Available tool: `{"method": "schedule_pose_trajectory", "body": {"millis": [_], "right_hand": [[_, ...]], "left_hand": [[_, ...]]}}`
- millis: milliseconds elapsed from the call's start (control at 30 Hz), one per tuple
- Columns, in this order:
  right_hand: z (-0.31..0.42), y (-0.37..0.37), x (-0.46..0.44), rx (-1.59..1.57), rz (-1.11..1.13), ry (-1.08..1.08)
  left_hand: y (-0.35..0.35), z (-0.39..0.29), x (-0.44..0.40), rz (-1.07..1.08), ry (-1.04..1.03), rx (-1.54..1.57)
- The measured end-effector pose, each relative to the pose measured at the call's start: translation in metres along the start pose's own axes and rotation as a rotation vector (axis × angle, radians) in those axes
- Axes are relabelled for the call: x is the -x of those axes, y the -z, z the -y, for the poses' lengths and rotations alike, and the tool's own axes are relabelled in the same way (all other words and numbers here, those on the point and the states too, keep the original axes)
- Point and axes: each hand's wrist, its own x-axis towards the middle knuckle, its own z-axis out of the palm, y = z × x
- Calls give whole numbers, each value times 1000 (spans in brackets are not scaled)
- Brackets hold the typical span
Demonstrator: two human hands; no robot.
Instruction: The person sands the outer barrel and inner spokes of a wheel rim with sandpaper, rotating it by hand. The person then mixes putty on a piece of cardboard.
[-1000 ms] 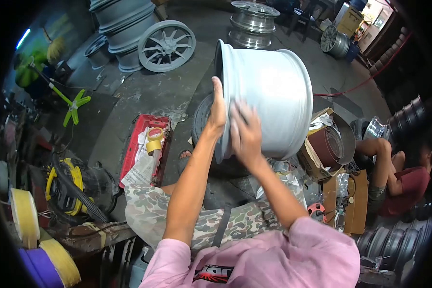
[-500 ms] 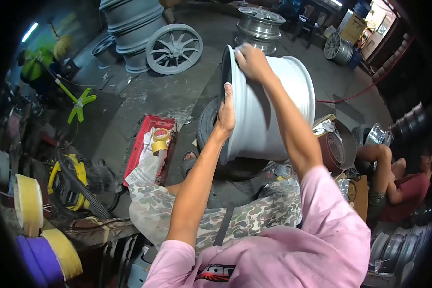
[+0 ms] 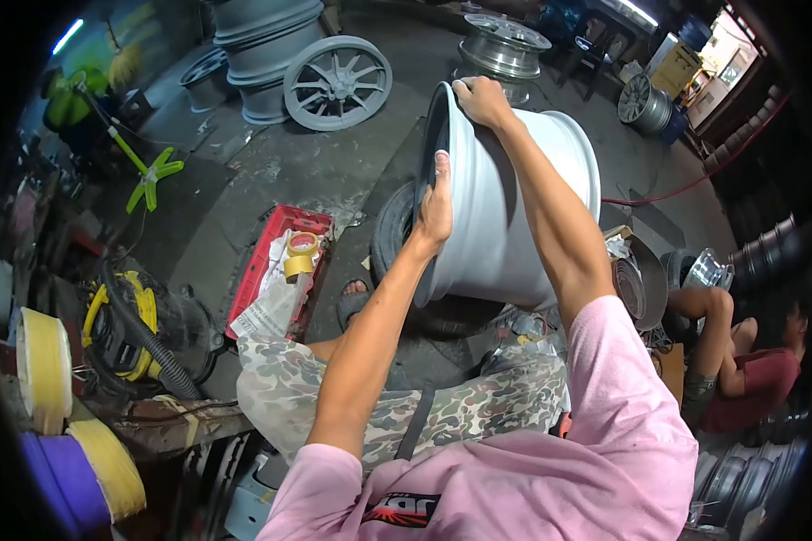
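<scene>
A light grey wheel rim (image 3: 523,207) lies on its side in front of me, its open face turned left, above a black tyre (image 3: 394,225). My left hand (image 3: 436,206) grips the rim's near left edge, thumb up along the lip and the other fingers hidden inside. On the top of the same lip rests my right hand (image 3: 484,101), its fingers bent over the edge. Camouflage cloth (image 3: 487,397) covers my lap below the rim.
A red crate (image 3: 275,261) with tape rolls stands left of the rim. Grey rims (image 3: 338,83) are at the back left, shiny rims (image 3: 501,54) behind. A black and yellow vacuum (image 3: 149,329) is at left. Another person (image 3: 753,374) sits at right.
My right hand has moved from the rim's near side up to the top of its lip. My left hand still holds the left edge. The view has shifted slightly.
</scene>
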Motion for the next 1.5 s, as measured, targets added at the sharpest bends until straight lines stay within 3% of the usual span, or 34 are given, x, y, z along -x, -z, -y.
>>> {"method": "schedule_pose_trajectory", "body": {"millis": [67,133,167,200,267,333,400,433,467,533,600,633,733,767,833,867,900,933,1000,1100,1167,1233,1300,1367,1400,1433,1467,1500], "right_hand": [[29,12,55,-157,-183,28],[77,18,145,-213,-345,58],[89,11,191,-201,-390,67],[97,1,234,-188,-421,119],[109,-3,269,-272,-344,143],[95,2,239,-212,-366,258],[83,13,171,-199,-351,237],[78,21,129,-263,-308,173],[63,19,85,-324,-295,142],[14,0,6,-241,-40,-90],[-33,-30,-42,-288,97,-142],[-25,-28,-39,-293,58,-144],[34,-1,32,-246,-176,-14],[82,17,88,-360,-326,1],[106,-2,194,-228,-461,150],[116,-18,249,-265,-432,127],[124,-22,297,-243,-328,150],[128,-23,325,-226,-222,174],[114,-16,320,-92,-164,275],[97,0,223,-162,-369,273],[92,22,136,-337,-339,71],[53,13,56,-260,-279,7],[30,3,17,-270,-194,-145],[30,6,22,-335,-138,-199],[47,6,48,-397,-281,-86],[86,20,91,-515,-331,-190],[90,4,134,-373,-396,-54],[98,-10,184,-167,-430,37]], "left_hand": [[-6,8,0,-54,-10,11],[-13,18,-2,-17,-74,370],[-6,20,0,-18,-20,303],[-3,16,5,42,113,470],[20,46,3,232,110,622],[5,38,16,101,102,630],[-7,28,25,-163,30,519],[13,90,7,-344,-45,194],[7,68,28,-379,-143,-19],[-4,50,65,-418,-448,-364],[-3,86,97,-489,-501,-541],[2,105,116,-477,-442,-578],[19,160,160,-423,-338,-649],[23,171,162,-394,-303,-685],[30,182,160,-321,-220,-649],[34,187,160,-287,-188,-639],[37,188,157,-254,-331,-620],[44,207,156,-228,-460,-863],[37,190,161,-280,-289,-614],[24,195,154,-432,-290,-667],[19,190,149,-460,-314,-681],[11,175,140,-595,-420,-708],[6,109,122,-462,-219,-693],[-1,45,95,-353,-126,-728],[3,32,83,-349,-137,-729],[7,21,69,-315,50,-695],[8,15,58,-274,238,-660],[17,60,43,-381,-91,-256]]}}
